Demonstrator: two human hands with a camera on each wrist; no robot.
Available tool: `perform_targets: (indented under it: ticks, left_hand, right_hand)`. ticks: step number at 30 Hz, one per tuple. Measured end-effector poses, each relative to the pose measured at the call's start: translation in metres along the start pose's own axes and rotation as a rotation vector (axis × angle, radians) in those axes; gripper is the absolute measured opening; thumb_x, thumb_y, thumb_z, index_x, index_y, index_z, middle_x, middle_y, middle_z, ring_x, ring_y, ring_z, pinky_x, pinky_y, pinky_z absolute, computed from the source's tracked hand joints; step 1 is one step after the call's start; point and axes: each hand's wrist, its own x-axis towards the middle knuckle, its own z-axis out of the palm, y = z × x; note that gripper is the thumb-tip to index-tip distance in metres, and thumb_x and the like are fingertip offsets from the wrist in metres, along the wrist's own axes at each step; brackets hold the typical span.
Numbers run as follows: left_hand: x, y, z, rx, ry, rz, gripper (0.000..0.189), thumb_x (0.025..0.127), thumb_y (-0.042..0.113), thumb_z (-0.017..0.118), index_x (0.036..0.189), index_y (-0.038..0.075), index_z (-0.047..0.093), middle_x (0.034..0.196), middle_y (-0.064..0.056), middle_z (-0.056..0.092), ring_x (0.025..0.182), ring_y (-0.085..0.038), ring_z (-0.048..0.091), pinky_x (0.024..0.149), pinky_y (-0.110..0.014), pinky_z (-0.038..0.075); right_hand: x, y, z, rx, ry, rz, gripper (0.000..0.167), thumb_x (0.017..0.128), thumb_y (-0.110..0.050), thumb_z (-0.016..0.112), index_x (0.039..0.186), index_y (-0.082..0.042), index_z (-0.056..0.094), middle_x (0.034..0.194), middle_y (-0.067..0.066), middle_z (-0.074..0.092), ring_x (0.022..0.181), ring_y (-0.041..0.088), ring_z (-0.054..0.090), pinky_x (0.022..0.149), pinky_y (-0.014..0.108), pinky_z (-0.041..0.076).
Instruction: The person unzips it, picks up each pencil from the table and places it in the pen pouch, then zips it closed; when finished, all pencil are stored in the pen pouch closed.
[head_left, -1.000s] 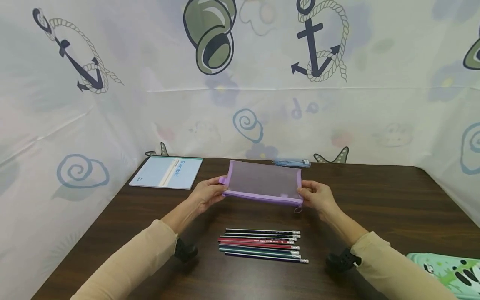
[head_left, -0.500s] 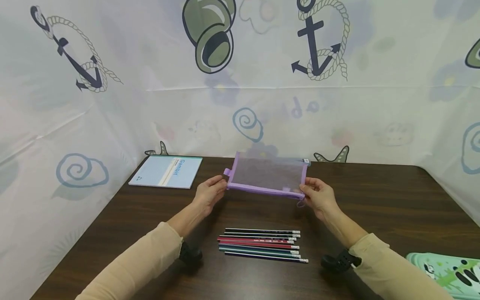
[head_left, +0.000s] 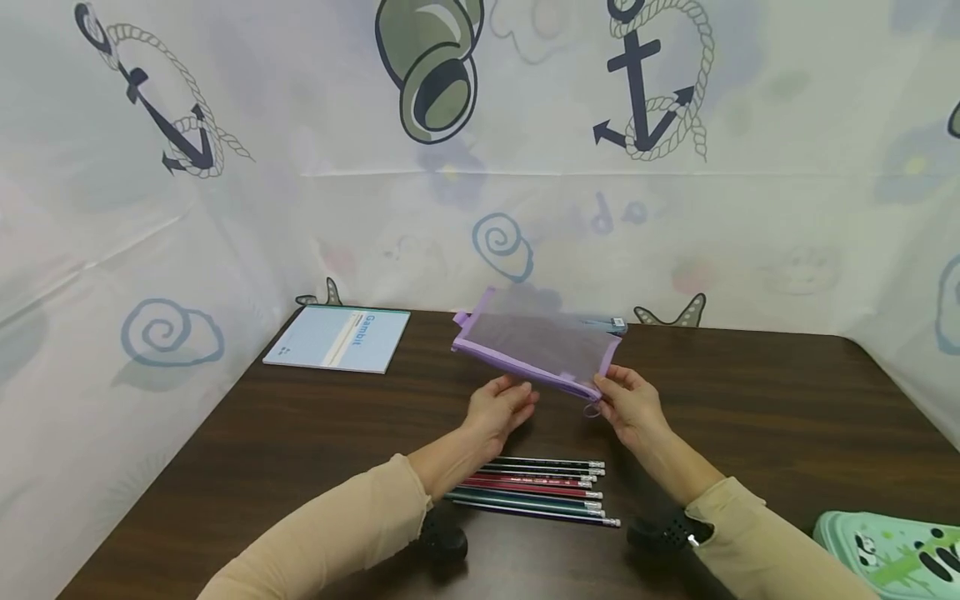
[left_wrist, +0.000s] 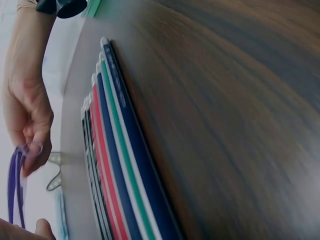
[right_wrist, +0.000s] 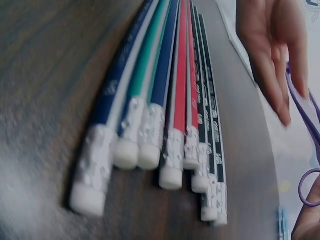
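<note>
A lilac zippered mesh pouch point(head_left: 540, 342) hangs tilted above the table, its left end higher than its right. My right hand point(head_left: 633, 410) pinches its lower right corner, next to the zipper's ring pull point(head_left: 592, 410). Below the zipper edge, my left hand point(head_left: 498, 414) is apart from the pouch; the right wrist view shows that left hand point(right_wrist: 275, 45) with loosely extended fingers and nothing in them. Several pencils point(head_left: 540, 492), black, red, green and navy with white erasers, lie side by side under my arms. My left forearm hides their left ends.
A light blue notebook point(head_left: 341, 337) lies at the table's back left. Behind the pouch, a blue item point(head_left: 617, 326) is partly covered at the back edge. A mint green panda case point(head_left: 892, 550) sits at the front right. Patterned cloth point(head_left: 375, 242) surrounds the table point(head_left: 750, 400).
My left hand has left the pouch's left end and moved right and down, below the zipper edge. The pouch has tilted, left end up, still held by my right hand.
</note>
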Motion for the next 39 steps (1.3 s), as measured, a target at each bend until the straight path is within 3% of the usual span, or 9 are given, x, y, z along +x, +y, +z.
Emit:
perform_targets:
  ticks: [4,8,16,21,24,26,31,34,39]
  left_hand:
    - [0.004,-0.010,0.010,-0.036,0.045,0.029,0.035,0.093,-0.003,0.053,0.125,-0.007,0.042,0.105,-0.014,0.060,0.096,-0.020,0.063,0.099,-0.041,0.046]
    - [0.007,-0.014,0.015,-0.075,0.087,0.068,0.018,0.091,-0.008,0.052,0.107,-0.002,0.047,0.085,-0.004,0.057,0.082,-0.015,0.061,0.096,-0.042,0.049]
    - [0.009,-0.012,0.019,-0.110,0.120,0.088,0.027,0.086,-0.017,0.051,0.107,0.001,0.048,0.078,-0.003,0.054,0.069,-0.011,0.059,0.086,-0.038,0.055]
    - [0.010,-0.009,0.019,-0.112,0.127,0.102,0.031,0.085,-0.019,0.050,0.109,0.000,0.049,0.079,-0.003,0.056,0.067,-0.011,0.059,0.080,-0.034,0.057]
    - [0.010,-0.007,0.018,-0.113,0.125,0.098,0.034,0.086,-0.017,0.051,0.116,0.000,0.051,0.080,-0.003,0.058,0.067,-0.009,0.061,0.078,-0.030,0.058]
    - [0.010,-0.006,0.018,-0.111,0.122,0.094,0.035,0.087,-0.015,0.053,0.118,0.001,0.051,0.081,-0.002,0.058,0.068,-0.009,0.062,0.077,-0.029,0.058]
    - [0.009,-0.006,0.018,-0.111,0.111,0.087,0.037,0.087,-0.014,0.053,0.121,0.002,0.051,0.081,-0.002,0.058,0.068,-0.008,0.062,0.077,-0.028,0.058]
    - [0.008,-0.007,0.019,-0.105,0.097,0.076,0.039,0.088,-0.013,0.053,0.124,0.002,0.051,0.083,-0.003,0.058,0.069,-0.008,0.062,0.080,-0.029,0.057]
    - [0.005,-0.008,0.021,-0.063,0.065,0.061,0.042,0.089,-0.011,0.054,0.128,0.004,0.050,0.091,-0.006,0.061,0.075,-0.009,0.063,0.085,-0.031,0.055]
  right_hand:
    - [0.000,0.006,0.002,0.010,0.004,0.012,0.015,0.094,0.002,0.049,0.107,-0.005,0.044,0.080,-0.004,0.056,0.067,0.004,0.058,0.058,0.014,0.050]
    - [-0.001,0.009,0.002,0.010,0.003,0.013,0.016,0.094,0.002,0.049,0.108,-0.004,0.043,0.079,-0.004,0.056,0.066,0.004,0.057,0.057,0.013,0.050]
    - [-0.002,0.011,0.001,0.011,-0.014,0.046,0.017,0.095,0.002,0.048,0.110,-0.002,0.042,0.081,-0.002,0.056,0.071,0.006,0.059,0.062,0.016,0.053]
    - [-0.003,0.009,0.000,-0.054,-0.019,0.018,0.035,0.094,0.000,0.050,0.126,0.006,0.036,0.092,0.002,0.054,0.076,0.005,0.059,0.070,0.017,0.054]
    - [-0.004,0.009,0.001,-0.185,0.040,-0.081,0.048,0.094,-0.003,0.053,0.134,0.008,0.031,0.104,0.006,0.046,0.083,0.002,0.053,0.072,0.012,0.051]
    - [-0.004,0.010,0.002,-0.334,0.074,-0.210,0.048,0.092,-0.005,0.057,0.133,0.008,0.036,0.109,0.012,0.044,0.089,0.007,0.051,0.074,0.008,0.047]
    - [-0.003,0.009,0.012,-0.697,0.015,-0.547,0.036,0.086,-0.007,0.068,0.118,0.005,0.057,0.116,0.022,0.054,0.107,0.030,0.054,0.092,0.030,0.050]
    - [-0.004,0.008,0.021,-0.790,-0.088,-0.602,0.035,0.084,-0.008,0.071,0.114,0.005,0.061,0.115,0.022,0.057,0.108,0.034,0.056,0.096,0.046,0.048]
    - [-0.002,0.008,0.028,-0.886,-0.162,-0.633,0.035,0.081,-0.006,0.072,0.114,0.004,0.062,0.112,0.020,0.059,0.102,0.032,0.058,0.092,0.048,0.050]
